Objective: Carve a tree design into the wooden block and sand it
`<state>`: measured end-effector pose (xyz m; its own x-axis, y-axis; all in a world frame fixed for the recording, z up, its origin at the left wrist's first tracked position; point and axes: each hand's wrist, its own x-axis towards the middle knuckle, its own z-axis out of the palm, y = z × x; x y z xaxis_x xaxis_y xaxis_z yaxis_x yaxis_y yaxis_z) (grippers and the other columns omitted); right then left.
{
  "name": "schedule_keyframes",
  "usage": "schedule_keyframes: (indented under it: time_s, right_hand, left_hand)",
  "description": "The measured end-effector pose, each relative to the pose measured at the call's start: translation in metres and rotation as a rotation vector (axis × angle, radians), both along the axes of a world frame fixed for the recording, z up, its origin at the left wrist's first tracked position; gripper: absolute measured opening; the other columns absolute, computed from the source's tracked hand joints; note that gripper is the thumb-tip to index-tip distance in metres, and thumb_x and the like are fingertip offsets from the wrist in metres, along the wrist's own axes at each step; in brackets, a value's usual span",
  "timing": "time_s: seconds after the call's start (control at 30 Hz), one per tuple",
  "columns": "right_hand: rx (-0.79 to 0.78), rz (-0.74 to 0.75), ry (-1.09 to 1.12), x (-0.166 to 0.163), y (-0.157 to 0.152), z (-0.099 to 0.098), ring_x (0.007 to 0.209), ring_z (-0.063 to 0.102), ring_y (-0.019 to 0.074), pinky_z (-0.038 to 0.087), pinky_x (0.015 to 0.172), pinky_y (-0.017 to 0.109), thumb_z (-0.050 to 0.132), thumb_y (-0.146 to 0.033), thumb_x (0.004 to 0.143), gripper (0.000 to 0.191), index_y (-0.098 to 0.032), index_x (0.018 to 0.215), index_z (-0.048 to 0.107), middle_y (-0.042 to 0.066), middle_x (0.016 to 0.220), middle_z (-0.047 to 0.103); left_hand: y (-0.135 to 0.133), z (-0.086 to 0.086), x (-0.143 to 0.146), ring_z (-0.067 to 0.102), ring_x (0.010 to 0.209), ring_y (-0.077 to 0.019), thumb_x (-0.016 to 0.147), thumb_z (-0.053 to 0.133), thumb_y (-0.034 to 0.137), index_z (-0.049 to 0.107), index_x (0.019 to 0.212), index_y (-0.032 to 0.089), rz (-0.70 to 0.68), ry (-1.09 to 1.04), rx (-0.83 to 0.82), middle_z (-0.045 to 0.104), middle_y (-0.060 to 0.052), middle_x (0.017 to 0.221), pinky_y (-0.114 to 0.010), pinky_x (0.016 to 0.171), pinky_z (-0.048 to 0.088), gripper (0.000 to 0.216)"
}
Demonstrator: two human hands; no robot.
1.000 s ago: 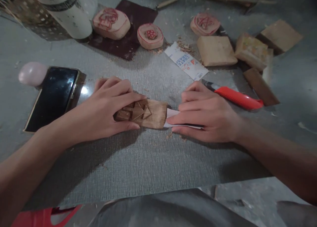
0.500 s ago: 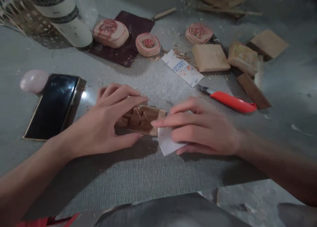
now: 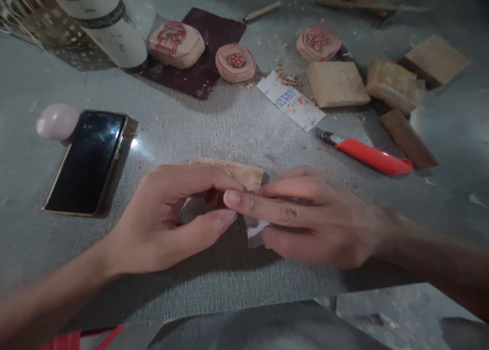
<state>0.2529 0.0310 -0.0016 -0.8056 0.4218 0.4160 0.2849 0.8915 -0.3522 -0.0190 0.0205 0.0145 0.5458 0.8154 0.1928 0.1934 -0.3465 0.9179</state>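
My left hand (image 3: pixel 160 222) is curled round a small wooden block (image 3: pixel 247 176), gripping it between thumb and fingers. The block stands tilted, a pale side toward me; its carved face is mostly hidden by the fingers. A folded piece of white-backed sandpaper (image 3: pixel 256 233) is pinched in my right hand (image 3: pixel 313 217), against the block's right end. My right index finger reaches across to the left fingertips. That hand is slightly smeared by motion. Beyond the hands lies a printed sandpaper strip (image 3: pixel 292 101), with a red-handled utility knife (image 3: pixel 372 155) close to it.
At the left are a phone (image 3: pixel 86 161) and a pale pink egg-shaped thing (image 3: pixel 57 122). Behind stand a white cup (image 3: pixel 114 39) and wooden pieces with red drawings (image 3: pixel 235 63) by a dark sheet (image 3: pixel 202 85). Plain wood blocks (image 3: pixel 338 84) and shavings lie at the right.
The block has been tipped up, so its carved face no longer shows. My left fingers have closed round it, and my right hand with the sandpaper has come nearer me. The view has shifted slightly.
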Motion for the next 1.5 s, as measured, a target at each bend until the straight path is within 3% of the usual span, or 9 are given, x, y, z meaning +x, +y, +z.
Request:
schedule_keyframes:
  time_s: [0.27, 0.43, 0.53, 0.67, 0.87, 1.0, 1.13, 1.33, 1.5]
  right_hand:
    - [0.021, 0.009, 0.013, -0.0019, -0.0003, 0.0014, 0.107, 0.078, 0.0145, 0.063, 0.099, 0.027, 0.058, -0.02, 0.11, 0.038, -0.03, 0.146, 0.065, -0.005, 0.121, 0.084]
    - [0.007, 0.019, 0.01, -0.0032, 0.0006, 0.0037, 0.114, 0.077, 0.0133, 0.059, 0.109, 0.026, 0.055, -0.02, 0.113, 0.036, -0.024, 0.147, 0.065, 0.0, 0.128, 0.082]
    - [0.018, 0.025, 0.014, -0.0029, 0.0, 0.0032, 0.127, 0.074, 0.0136, 0.059, 0.109, 0.026, 0.054, -0.017, 0.112, 0.036, -0.019, 0.147, 0.065, 0.002, 0.138, 0.08]
    - [0.004, 0.04, 0.004, -0.0022, -0.0013, 0.0021, 0.126, 0.074, 0.0137, 0.061, 0.107, 0.028, 0.055, -0.016, 0.113, 0.037, -0.018, 0.148, 0.064, 0.003, 0.138, 0.081]
    - [-0.033, 0.046, 0.012, -0.0023, 0.0002, 0.0035, 0.15, 0.062, 0.0135, 0.059, 0.115, 0.027, 0.054, -0.021, 0.115, 0.04, -0.021, 0.155, 0.06, 0.004, 0.175, 0.056]
    - [-0.093, 0.058, 0.021, -0.0015, 0.0029, 0.0048, 0.14, 0.07, 0.0142, 0.06, 0.114, 0.027, 0.059, -0.017, 0.113, 0.046, -0.022, 0.158, 0.06, 0.004, 0.162, 0.068]
    - [-0.093, 0.037, 0.009, 0.0003, 0.0031, 0.0039, 0.139, 0.071, 0.0147, 0.057, 0.118, 0.026, 0.06, -0.02, 0.112, 0.045, -0.027, 0.156, 0.063, 0.002, 0.166, 0.066]
    - [-0.107, 0.039, -0.003, 0.0008, 0.0028, 0.003, 0.139, 0.07, 0.0149, 0.058, 0.118, 0.028, 0.061, -0.02, 0.11, 0.05, -0.031, 0.159, 0.059, -0.002, 0.158, 0.072]
    - [-0.039, 0.07, 0.025, 0.0019, 0.0002, 0.0038, 0.126, 0.076, 0.0137, 0.062, 0.108, 0.027, 0.06, -0.019, 0.111, 0.039, -0.026, 0.149, 0.066, -0.001, 0.142, 0.08]
  left_hand:
    - [0.0012, 0.0025, 0.0016, 0.072, 0.073, -0.0139, 0.101, 0.071, 0.021, 0.075, 0.095, 0.022, 0.002, -0.047, -0.048, 0.08, 0.002, 0.082, -0.026, 0.067, 0.057, 0.008]
    - [0.0044, 0.0029, 0.0052, 0.07, 0.068, -0.0127, 0.1, 0.07, 0.019, 0.076, 0.09, 0.018, -0.02, -0.117, -0.004, 0.078, 0.0, 0.077, -0.024, 0.062, 0.055, 0.011]
    - [0.0035, 0.0031, 0.0041, 0.07, 0.07, -0.0133, 0.101, 0.07, 0.021, 0.075, 0.091, 0.021, -0.009, -0.076, -0.048, 0.078, 0.001, 0.079, -0.025, 0.064, 0.056, 0.011]
    - [0.0008, 0.0012, 0.0009, 0.069, 0.07, -0.0139, 0.101, 0.071, 0.025, 0.075, 0.091, 0.025, 0.004, -0.057, -0.101, 0.076, 0.004, 0.077, -0.027, 0.066, 0.056, 0.011]
    - [-0.0015, -0.0045, -0.0011, 0.071, 0.068, -0.0137, 0.099, 0.065, 0.011, 0.076, 0.09, 0.026, 0.03, -0.07, -0.101, 0.074, 0.005, 0.073, -0.027, 0.066, 0.055, 0.021]
    - [0.0017, -0.0032, 0.0002, 0.072, 0.073, -0.0177, 0.099, 0.073, 0.02, 0.077, 0.089, 0.026, 0.002, -0.122, -0.11, 0.076, 0.001, 0.076, -0.033, 0.072, 0.059, 0.013]
    - [0.0043, -0.0012, 0.002, 0.074, 0.076, -0.0211, 0.101, 0.077, 0.029, 0.078, 0.091, 0.027, 0.001, -0.121, -0.128, 0.076, -0.001, 0.077, -0.038, 0.078, 0.063, 0.01]
    - [0.0024, -0.0031, -0.002, 0.074, 0.071, -0.0187, 0.101, 0.074, 0.025, 0.078, 0.091, 0.026, 0.0, -0.101, -0.107, 0.081, 0.0, 0.079, -0.034, 0.07, 0.061, 0.011]
    - [0.0021, -0.0025, -0.0037, 0.072, 0.069, -0.0177, 0.097, 0.074, 0.019, 0.076, 0.095, 0.028, -0.077, -0.079, -0.091, 0.076, 0.003, 0.075, -0.034, 0.066, 0.059, 0.009]
